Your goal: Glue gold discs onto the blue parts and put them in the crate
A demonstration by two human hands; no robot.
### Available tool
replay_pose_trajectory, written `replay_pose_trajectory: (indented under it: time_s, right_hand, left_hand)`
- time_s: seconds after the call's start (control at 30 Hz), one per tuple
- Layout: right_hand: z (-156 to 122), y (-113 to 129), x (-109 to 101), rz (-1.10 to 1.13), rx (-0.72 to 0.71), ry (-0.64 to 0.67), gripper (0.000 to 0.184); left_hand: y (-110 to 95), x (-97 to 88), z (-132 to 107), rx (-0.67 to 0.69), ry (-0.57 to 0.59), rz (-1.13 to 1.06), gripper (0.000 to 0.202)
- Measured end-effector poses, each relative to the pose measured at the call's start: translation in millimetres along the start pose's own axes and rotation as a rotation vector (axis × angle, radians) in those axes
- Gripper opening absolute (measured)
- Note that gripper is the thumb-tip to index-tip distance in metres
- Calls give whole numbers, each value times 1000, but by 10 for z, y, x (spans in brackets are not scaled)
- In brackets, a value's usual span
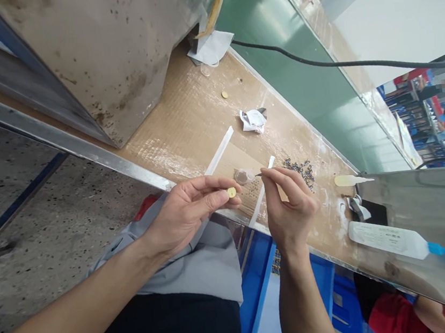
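My left hand (189, 208) pinches a small round yellow disc (231, 192) between thumb and fingertips, just above the near edge of the cardboard-covered bench (188, 116). My right hand (290, 207) is closed on a thin dark pointed tool (259, 174), its tip beside a small clear cap or vial (243, 175) on the bench. A pile of several small dark metal parts (300, 168) lies just beyond my right hand.
A crumpled white paper (253, 120), white strips (219, 150), another yellow disc (224, 94), a small dropper bottle (349, 179) and a larger white squeeze bottle with a blue nozzle (394, 240) lie on the bench. A green conveyor belt (310, 85) with a black cable (315, 63) runs behind. Blue bins (261, 286) sit below.
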State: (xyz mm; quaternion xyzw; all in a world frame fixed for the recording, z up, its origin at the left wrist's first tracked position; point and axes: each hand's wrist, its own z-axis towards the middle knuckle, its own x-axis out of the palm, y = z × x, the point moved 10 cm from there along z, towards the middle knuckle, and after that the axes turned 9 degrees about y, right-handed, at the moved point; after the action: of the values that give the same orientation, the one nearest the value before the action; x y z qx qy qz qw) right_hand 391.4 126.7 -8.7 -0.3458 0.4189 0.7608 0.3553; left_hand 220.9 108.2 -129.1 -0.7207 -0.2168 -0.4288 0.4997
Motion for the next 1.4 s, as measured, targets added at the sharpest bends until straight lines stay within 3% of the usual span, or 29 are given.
replay_pose_trajectory:
  time_s: [0.27, 0.4, 0.57, 0.77, 1.4]
  right_hand:
    - [-28, -36, 1, 15, 14, -1, 19]
    - [-77, -66, -117, 1, 56, -44, 17]
    - [-251, 41, -311, 239, 162, -98, 18]
    - [-423, 353, -292, 459, 82, -73, 27]
    - [-507, 329, -307, 450, 57, -32, 29]
  left_hand:
    - [2, -10, -12, 3, 1, 29, 18]
    - [-1, 17, -16, -3, 8, -3, 21]
    - [80, 79, -48, -58, 6, -23, 19]
    - [199, 241, -115, -112, 28, -61, 22]
    - [237, 409, -142, -100, 69, -41, 17]
